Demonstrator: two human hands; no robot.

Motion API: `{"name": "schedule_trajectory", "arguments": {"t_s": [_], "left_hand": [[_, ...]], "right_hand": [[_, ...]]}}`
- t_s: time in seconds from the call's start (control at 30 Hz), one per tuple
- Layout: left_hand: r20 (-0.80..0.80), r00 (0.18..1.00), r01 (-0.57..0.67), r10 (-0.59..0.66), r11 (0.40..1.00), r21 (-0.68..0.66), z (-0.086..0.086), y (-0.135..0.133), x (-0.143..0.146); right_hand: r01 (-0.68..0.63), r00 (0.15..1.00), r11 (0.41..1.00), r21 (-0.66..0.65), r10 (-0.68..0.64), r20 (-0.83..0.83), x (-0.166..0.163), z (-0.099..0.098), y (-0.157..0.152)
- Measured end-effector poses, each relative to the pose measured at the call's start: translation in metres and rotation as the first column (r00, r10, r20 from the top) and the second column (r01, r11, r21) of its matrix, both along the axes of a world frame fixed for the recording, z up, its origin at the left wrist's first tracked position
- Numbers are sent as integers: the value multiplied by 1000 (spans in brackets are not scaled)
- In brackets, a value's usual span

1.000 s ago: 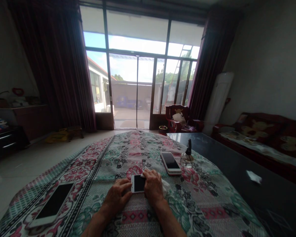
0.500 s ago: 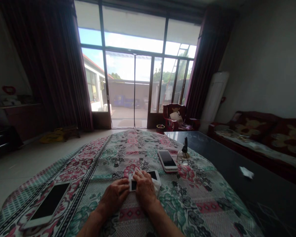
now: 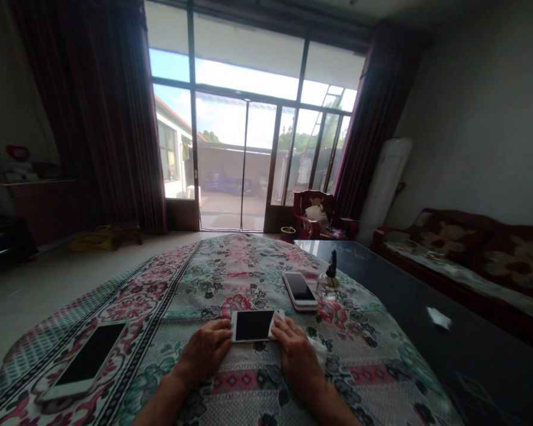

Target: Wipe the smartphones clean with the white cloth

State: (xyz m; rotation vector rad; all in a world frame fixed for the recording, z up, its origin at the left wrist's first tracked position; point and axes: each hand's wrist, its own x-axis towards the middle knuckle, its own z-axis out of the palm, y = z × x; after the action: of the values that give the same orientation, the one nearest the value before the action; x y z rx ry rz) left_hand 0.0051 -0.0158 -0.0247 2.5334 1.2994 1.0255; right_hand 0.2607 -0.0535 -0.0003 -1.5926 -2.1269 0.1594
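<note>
A white smartphone with a dark screen lies crosswise on the floral tablecloth. My left hand grips its left end, fingers closed along the edge. At the other end, my right hand presses a white tissue against the phone; part of the tissue shows under the fingertips and part sticks out beside the hand. Just beyond sits a second white phone, screen up. A small clear bottle with a black spray top stands next to that one.
Another white phone lies at the left of the table. A crumpled tissue rests on the dark tabletop at right. Past the table are a wooden armchair, a sofa and a glass door.
My right hand has slid right with the tissue, from the middle of the phone to its right end, uncovering the screen. The left hand stays at the left end.
</note>
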Motion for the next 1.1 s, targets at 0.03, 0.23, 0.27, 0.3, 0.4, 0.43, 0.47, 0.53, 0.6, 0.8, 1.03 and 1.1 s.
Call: {"name": "schedule_trajectory", "arguments": {"t_s": [0.03,0.23,0.27,0.3,0.4,0.43,0.47,0.53,0.6,0.8,1.03,1.1], "left_hand": [[-8,1000,3,-3,1000,-5,0,0,0],[-27,1000,15,-15,1000,-6,7,-1,3],[-29,999,28,-28,1000,2,8,-2,4],[-30,999,41,-41,999,10,9,-2,4],[-16,999,37,-36,999,9,10,-4,6],[0,1000,17,-17,1000,0,9,-4,6],[20,1000,-5,5,1000,-13,7,-4,6],[57,997,-40,43,998,-46,5,-4,6],[74,996,-54,59,996,-69,3,-3,6],[81,996,-44,46,999,-24,-6,4,1],[60,996,-70,69,998,3,-12,9,0],[61,996,-67,66,998,3,-9,8,1]], "right_hand": [[-12,1000,1000,0,12,5,0,0,-2],[-26,1000,1000,7,26,-5,-5,-2,28],[-19,1000,1000,11,19,-16,-7,-2,35],[-9,1000,1000,15,10,-27,-10,-3,42],[23,999,999,25,-22,-49,-17,-4,54],[27,998,999,30,-25,-56,-18,-5,56],[28,998,999,34,-25,-63,-19,-5,56],[23,997,999,34,-21,-77,-19,-6,52],[12,996,1000,23,-10,-87,-18,-6,45],[-64,993,998,1,63,-98,-18,-3,19],[-100,991,995,17,101,-86,-18,6,40],[-78,994,997,16,79,-76,-20,7,50]]}}
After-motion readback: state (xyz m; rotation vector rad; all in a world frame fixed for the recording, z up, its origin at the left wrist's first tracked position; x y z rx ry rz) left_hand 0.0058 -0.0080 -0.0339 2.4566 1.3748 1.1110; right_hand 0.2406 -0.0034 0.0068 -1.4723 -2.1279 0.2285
